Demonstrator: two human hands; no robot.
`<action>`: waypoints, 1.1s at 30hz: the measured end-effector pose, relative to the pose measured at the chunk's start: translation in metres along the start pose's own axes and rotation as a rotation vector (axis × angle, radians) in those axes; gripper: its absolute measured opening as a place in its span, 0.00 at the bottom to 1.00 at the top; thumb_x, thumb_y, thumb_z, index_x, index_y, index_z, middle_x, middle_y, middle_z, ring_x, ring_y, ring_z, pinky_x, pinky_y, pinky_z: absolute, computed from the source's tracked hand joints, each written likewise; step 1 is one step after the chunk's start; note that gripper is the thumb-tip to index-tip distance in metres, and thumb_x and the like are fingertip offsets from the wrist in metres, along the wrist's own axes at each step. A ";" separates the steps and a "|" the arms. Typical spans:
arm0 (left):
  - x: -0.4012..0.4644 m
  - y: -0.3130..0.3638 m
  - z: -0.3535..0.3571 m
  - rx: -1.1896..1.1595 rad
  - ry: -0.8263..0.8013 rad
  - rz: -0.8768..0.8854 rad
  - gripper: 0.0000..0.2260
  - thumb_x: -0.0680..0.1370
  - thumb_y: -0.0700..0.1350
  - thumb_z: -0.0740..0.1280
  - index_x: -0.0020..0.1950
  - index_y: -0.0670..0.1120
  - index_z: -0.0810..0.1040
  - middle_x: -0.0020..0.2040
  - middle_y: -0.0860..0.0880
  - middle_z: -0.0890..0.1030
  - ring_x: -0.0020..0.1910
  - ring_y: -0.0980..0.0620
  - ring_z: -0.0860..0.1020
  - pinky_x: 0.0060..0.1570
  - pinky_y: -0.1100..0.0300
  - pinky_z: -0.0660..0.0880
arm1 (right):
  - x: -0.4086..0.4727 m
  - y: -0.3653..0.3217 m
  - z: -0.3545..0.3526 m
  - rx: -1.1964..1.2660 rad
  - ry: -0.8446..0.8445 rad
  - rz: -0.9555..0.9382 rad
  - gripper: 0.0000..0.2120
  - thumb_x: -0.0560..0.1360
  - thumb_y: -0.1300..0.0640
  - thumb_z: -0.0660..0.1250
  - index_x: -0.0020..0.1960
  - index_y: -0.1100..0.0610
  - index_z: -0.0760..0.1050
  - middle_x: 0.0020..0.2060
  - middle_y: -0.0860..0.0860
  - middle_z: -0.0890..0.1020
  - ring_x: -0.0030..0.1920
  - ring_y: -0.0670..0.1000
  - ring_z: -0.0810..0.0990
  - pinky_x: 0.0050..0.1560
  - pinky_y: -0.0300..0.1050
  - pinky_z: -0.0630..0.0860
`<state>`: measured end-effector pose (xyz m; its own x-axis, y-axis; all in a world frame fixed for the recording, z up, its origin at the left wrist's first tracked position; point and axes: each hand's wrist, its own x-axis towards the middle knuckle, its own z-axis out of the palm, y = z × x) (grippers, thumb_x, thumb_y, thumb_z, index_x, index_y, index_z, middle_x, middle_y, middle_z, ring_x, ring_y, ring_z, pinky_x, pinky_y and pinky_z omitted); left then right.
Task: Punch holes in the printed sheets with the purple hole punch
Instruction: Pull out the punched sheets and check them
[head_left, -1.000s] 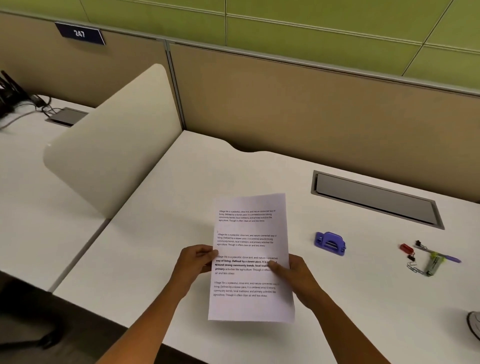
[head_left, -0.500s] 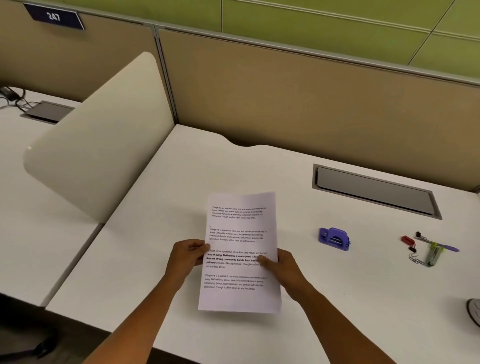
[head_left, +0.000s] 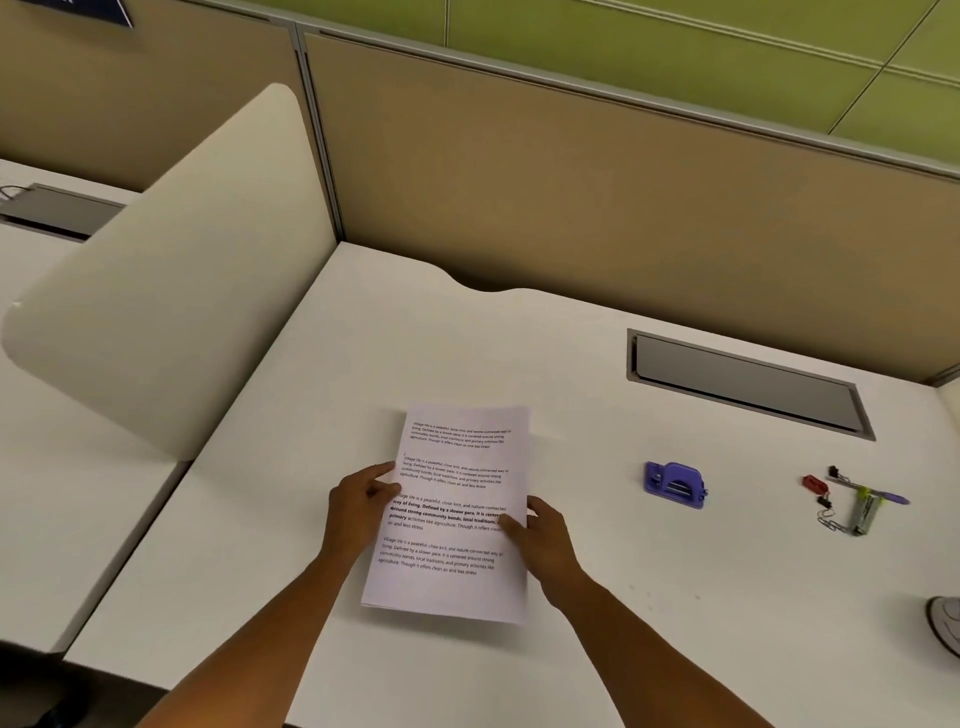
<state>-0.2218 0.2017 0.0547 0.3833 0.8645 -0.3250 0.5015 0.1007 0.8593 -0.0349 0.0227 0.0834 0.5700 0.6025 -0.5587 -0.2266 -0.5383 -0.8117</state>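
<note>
Both hands are on the printed sheets (head_left: 452, 514), which sit a bit below the middle of the white desk (head_left: 322, 395), printed side up. The left hand (head_left: 358, 512) pinches the stack's left edge, thumb on top of the paper and the other fingers curled in at the edge. The right hand (head_left: 540, 538) grips the right edge the same way, thumb lying over the text, fingers tucked out of sight behind. At the bottom left corner you can see a second edge peeking out, so it's more than one sheet.

The purple hole punch (head_left: 674, 484) sits on the desk at about 3 o'clock from the sheets, well apart from them and untouched. Further out the same way there's a little pile of clips and pens (head_left: 852, 501). A grey cable tray lid (head_left: 748, 384) is set into the desk at about 1 o'clock.
</note>
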 end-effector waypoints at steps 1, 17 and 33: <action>0.004 -0.001 -0.001 0.009 -0.006 0.000 0.17 0.77 0.40 0.71 0.66 0.44 0.79 0.45 0.45 0.86 0.40 0.55 0.82 0.47 0.61 0.79 | 0.002 0.001 0.002 -0.003 -0.004 0.013 0.14 0.77 0.61 0.70 0.63 0.58 0.77 0.54 0.55 0.85 0.53 0.56 0.85 0.59 0.57 0.80; 0.027 -0.026 -0.008 0.200 -0.055 -0.017 0.17 0.78 0.40 0.69 0.67 0.41 0.78 0.51 0.40 0.86 0.45 0.47 0.82 0.56 0.50 0.79 | 0.011 0.006 0.047 -0.167 0.035 0.201 0.30 0.84 0.55 0.57 0.81 0.50 0.48 0.75 0.56 0.68 0.73 0.57 0.70 0.75 0.55 0.65; 0.028 -0.035 -0.007 0.260 -0.068 -0.047 0.16 0.79 0.40 0.69 0.67 0.42 0.78 0.47 0.42 0.85 0.42 0.49 0.82 0.51 0.55 0.79 | 0.026 0.005 0.050 -0.364 -0.044 0.202 0.33 0.83 0.51 0.59 0.82 0.51 0.44 0.74 0.56 0.69 0.72 0.58 0.70 0.72 0.50 0.66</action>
<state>-0.2342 0.2261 0.0189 0.4017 0.8261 -0.3953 0.6988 0.0024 0.7153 -0.0604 0.0653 0.0562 0.5064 0.4837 -0.7139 -0.0317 -0.8169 -0.5759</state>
